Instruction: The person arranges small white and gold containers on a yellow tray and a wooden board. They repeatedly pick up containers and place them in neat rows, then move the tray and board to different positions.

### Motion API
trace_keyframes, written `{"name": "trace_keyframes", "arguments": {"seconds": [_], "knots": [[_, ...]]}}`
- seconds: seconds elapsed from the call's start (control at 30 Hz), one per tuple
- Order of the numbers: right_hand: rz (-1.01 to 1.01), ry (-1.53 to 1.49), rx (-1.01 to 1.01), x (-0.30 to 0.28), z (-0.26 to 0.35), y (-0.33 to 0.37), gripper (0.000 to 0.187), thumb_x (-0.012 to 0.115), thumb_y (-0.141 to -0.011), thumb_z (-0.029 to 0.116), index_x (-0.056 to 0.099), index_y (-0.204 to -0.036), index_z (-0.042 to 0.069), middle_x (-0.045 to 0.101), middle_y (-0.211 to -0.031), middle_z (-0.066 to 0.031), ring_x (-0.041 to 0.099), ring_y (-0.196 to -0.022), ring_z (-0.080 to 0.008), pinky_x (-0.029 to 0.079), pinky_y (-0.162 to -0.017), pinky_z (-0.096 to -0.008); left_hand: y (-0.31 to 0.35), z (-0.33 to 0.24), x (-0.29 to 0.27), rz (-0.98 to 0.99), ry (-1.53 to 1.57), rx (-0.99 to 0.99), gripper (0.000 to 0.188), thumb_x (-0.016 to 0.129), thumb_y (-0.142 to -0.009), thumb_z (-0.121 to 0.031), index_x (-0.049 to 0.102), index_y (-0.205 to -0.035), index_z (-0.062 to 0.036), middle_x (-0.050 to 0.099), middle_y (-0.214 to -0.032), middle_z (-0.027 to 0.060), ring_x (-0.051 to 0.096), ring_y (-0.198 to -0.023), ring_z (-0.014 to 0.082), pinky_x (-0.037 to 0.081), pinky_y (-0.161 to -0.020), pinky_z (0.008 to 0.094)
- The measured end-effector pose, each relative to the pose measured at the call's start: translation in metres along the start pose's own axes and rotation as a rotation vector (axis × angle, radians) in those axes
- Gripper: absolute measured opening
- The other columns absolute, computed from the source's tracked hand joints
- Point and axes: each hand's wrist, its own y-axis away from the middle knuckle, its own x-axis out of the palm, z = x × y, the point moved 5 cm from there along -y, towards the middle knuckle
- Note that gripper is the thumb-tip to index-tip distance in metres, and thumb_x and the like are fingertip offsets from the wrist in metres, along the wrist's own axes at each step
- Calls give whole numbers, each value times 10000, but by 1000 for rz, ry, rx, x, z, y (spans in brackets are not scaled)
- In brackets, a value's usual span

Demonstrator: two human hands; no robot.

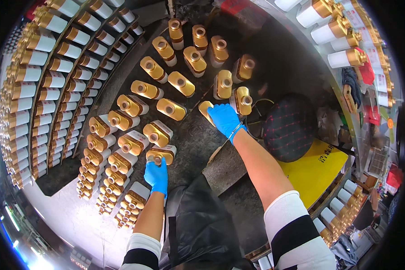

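Gold-shouldered white bottles with round necks stand in loose rows on the dark surface. At the near end of a row, my left hand point(156, 176), in a blue glove, closes its fingers on the neck area of one bottle point(168, 154). Farther off and to the right, my right hand point(226, 119), also gloved in blue, grips another bottle point(204, 107); its palm covers most of that bottle, neck included. Just beyond the right hand stand two more bottles, one gold-topped point(243, 100) and one taller-looking point(223, 84).
Tiered shelves point(39, 105) packed with similar bottles rise on the left. A round dark cushion point(290, 128) with red stitching lies right of my right forearm, over a yellow board point(317, 168). More bottles point(339, 209) crowd the lower right, and others point(328, 33) line the upper right.
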Motion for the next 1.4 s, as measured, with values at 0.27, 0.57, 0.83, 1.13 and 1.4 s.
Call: {"name": "trace_keyframes", "arguments": {"seconds": [0.27, 0.57, 0.83, 1.13, 1.4], "knots": [[-37, -179, -78, -8, -4, 21, 78, 624, -756, 144, 664, -745, 77, 666, -738, -136, 661, -713, -290, 508, -649, -386, 12, -1, -4, -56, 51, 64, 431, 660, -790, -417, 644, -953, -18, 657, -893, 194, 650, -786, 373, 519, -687, 440], [-283, -536, 96, -104, 26, 176, 148, 651, -742, 203, 601, -802, 77, 578, -642, -103, 591, -600, -281, 443, -549, -400, 83, -40, -71, -40, 15, 596, 315, 699, -726, -343, 652, -864, -63, 627, -734, 171, 625, -676, 372, 504, -593, 426], [-541, -615, 597, -224, 85, 411, 191, 662, -738, 206, 586, -847, 68, 596, -680, -104, 594, -623, -294, 449, -552, -394, 209, -135, -161, 260, -7, 1290, 291, 770, -642, -211, 691, -876, -57, 641, -671, 105, 644, -592, 236, 514, -560, 335], [-684, -569, 1216, -297, 229, 655, 94, 585, -749, 141, 558, -779, 56, 601, -702, -130, 597, -626, -333, 482, -559, -420, 426, -210, -238, 446, -112, 2333, 265, 780, -643, -303, 672, -729, -77, 579, -574, 78, 575, -503, 240, 458, -482, 338], [-699, -778, 1801, -326, 432, 794, 179, 610, -797, 229, 596, -912, 91, 627, -803, -149, 628, -697, -336, 502, -599, -407, 629, -161, -308, 1098, -76, 2967, 115, 778, -663, -104, 695, -713, -43, 628, -585, 33, 592, -496, 162, 481, -507, 281]]}}
